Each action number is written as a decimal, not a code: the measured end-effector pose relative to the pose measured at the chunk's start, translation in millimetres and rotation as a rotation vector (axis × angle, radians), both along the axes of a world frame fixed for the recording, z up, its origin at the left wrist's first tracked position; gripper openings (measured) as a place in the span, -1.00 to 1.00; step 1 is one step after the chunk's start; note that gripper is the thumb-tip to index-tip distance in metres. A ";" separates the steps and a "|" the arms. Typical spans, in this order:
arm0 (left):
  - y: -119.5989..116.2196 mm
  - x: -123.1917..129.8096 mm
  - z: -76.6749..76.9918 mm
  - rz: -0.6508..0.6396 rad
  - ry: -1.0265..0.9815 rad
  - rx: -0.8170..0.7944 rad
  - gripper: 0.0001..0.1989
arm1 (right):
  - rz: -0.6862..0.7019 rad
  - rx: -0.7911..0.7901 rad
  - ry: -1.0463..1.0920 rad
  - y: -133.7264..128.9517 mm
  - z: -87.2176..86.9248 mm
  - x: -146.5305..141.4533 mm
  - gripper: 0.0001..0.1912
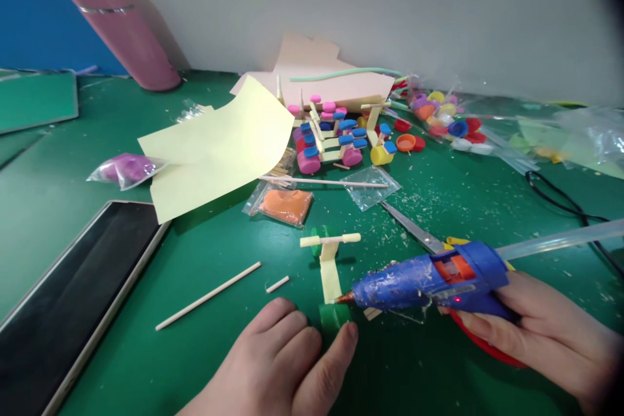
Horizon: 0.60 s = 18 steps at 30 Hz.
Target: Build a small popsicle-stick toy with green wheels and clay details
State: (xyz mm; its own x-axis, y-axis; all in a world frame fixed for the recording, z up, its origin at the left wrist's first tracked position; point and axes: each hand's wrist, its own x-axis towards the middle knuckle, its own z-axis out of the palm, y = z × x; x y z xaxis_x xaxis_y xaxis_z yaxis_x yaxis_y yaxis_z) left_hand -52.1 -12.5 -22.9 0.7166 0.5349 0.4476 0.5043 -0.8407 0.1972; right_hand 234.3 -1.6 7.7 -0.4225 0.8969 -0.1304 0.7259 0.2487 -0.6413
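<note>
My right hand (541,331) is wrapped round a blue glue gun (404,283) with a clear glue stick in its back. Its copper tip touches or nearly touches the near end of a pale yellow strip (330,279), beside a green cap (334,317). My left hand (287,357) is closed against that cap, its index fingertip at the cap's near right side. At the strip's far end a pale rolled crosspiece (330,240) lies over another green piece (319,233). A long thin stick (208,296) and a short one (277,284) lie to the left.
Small colourful models (331,136) stand behind, near bagged caps (446,118). Scissors (414,227) lie partly behind the glue gun. An orange clay packet (285,205), yellow paper (219,143), a phone (73,286) and a black cable (565,198) are also on the table.
</note>
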 end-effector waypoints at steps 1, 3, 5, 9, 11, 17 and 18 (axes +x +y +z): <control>0.4 0.3 -0.3 -0.001 0.000 -0.002 -0.75 | -0.002 0.001 -0.009 0.1 0.5 -0.4 -0.63; 0.9 0.9 -0.6 0.003 0.005 -0.010 -0.74 | -0.008 0.009 -0.015 0.3 0.9 -0.5 -0.68; 0.9 1.0 -0.7 0.002 0.004 -0.002 -0.73 | -0.015 0.019 -0.014 0.6 0.3 0.3 -0.73; -0.8 0.1 0.7 0.011 0.014 -0.026 -0.74 | 0.007 0.102 -0.026 0.5 -1.7 2.5 -0.78; -1.4 -0.1 2.2 0.023 0.024 -0.050 -0.74 | 0.024 0.130 -0.044 0.5 -2.0 2.7 -0.79; -1.7 1.5 2.4 0.017 0.027 -0.043 -0.74 | 0.031 0.117 -0.061 0.1 -1.2 2.9 -0.82; -1.8 1.8 1.7 0.014 0.028 -0.050 -0.74 | 0.027 0.106 -0.062 -0.1 -1.2 3.4 -0.81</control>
